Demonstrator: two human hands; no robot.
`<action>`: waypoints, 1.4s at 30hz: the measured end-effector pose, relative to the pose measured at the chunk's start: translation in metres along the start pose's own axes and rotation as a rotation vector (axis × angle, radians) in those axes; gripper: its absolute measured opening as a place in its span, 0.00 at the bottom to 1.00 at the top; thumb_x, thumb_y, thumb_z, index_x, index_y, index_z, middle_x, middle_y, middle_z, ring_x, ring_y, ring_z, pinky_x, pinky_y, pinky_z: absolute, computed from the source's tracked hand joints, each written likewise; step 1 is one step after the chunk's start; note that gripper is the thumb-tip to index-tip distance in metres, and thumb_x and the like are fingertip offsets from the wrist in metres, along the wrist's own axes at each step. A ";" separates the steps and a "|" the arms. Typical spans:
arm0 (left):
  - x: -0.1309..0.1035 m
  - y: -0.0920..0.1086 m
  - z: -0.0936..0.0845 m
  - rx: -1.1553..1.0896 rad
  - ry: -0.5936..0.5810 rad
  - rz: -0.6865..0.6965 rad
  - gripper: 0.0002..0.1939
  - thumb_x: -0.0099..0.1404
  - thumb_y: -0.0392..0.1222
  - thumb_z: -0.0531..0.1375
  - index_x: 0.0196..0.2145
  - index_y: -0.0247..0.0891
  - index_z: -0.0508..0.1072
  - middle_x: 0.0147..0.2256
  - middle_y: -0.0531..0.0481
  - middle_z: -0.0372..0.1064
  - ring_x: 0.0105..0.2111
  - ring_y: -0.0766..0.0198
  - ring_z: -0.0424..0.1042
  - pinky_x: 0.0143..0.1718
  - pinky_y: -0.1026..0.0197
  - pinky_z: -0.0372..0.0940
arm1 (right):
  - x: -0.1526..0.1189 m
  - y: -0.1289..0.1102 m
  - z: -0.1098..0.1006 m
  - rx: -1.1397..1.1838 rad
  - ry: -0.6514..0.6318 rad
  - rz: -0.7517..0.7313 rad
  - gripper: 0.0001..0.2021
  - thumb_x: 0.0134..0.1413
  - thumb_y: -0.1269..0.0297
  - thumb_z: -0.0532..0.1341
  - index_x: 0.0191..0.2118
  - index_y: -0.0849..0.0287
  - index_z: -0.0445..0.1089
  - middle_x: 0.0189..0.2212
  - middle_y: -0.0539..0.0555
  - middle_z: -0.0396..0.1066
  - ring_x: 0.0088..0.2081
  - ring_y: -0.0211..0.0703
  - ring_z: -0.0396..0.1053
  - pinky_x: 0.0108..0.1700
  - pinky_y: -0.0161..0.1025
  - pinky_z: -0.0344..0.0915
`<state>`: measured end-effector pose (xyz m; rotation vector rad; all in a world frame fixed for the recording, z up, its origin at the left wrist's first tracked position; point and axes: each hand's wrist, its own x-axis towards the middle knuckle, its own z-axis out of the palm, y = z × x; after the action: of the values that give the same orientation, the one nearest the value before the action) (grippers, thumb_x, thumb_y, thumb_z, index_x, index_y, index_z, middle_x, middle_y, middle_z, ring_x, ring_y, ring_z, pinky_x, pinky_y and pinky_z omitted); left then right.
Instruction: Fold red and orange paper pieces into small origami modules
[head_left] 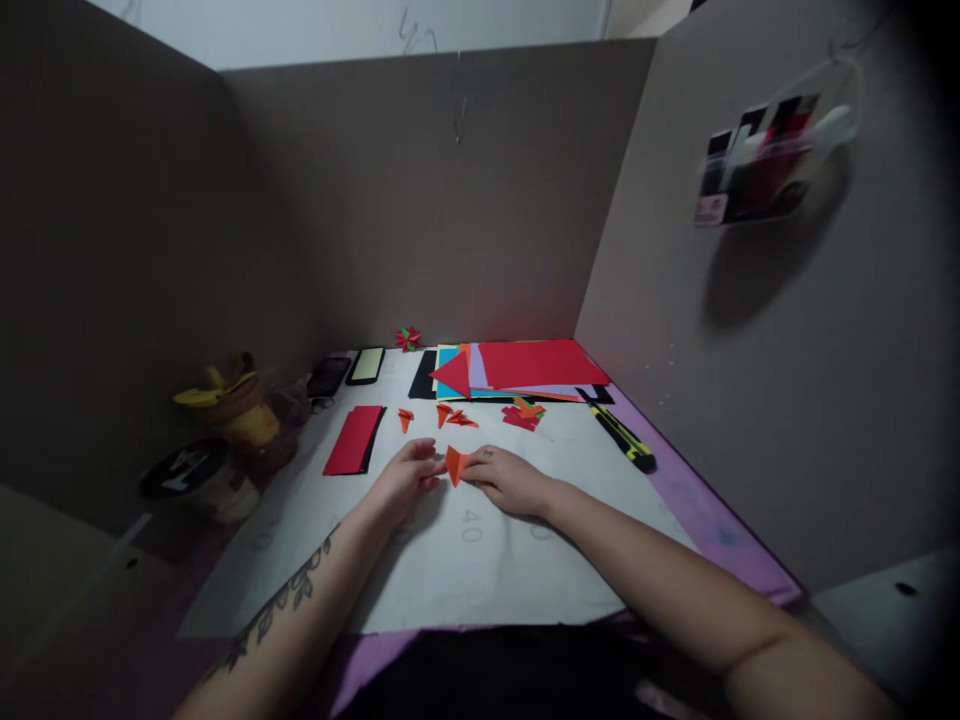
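I have the right hand [511, 481] pinching an orange folded paper [454, 466] by its right side, fingers closed together on it. The left hand [410, 472] sits at the paper's other edge with its fingers part-curled; from my view I can't tell whether they grip it or only rest beside it. The paper is between the two hands, above the white sheet [570, 590] that covers most of the purple table [724, 535]; a "40" reads on that sheet just nearer me.

Right beyond the hands I see a small orange piece [405, 420], then a cluster of orange pieces [442, 413], and to the right a pile of red, orange and green scraps [519, 418]. A stack of red strips [352, 440], with black under it, lies left of these; a yellow-and-black cutter [621, 432] lies slantwise at the right.

Farther out, a red triangle [454, 374] rests on the left part of the coloured sheets [544, 363]. A paper flower [408, 338] is by the back wall [435, 200]. On my far right, a blurred pouch [757, 165] hangs against the side wall [810, 400].
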<state>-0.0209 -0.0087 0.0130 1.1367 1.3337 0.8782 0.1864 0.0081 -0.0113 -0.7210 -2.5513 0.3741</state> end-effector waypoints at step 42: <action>0.028 -0.007 -0.016 0.976 -0.134 0.591 0.12 0.62 0.45 0.55 0.32 0.37 0.76 0.33 0.47 0.72 0.35 0.63 0.67 0.41 0.63 0.60 | 0.010 0.023 -0.008 0.144 -0.157 -0.270 0.13 0.53 0.71 0.57 0.44 0.56 0.70 0.48 0.56 0.69 0.51 0.45 0.64 0.55 0.47 0.58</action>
<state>-0.0352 0.0186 0.0007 2.3855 1.3477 0.5000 0.1921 0.0339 -0.0095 -0.2989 -2.6887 0.5334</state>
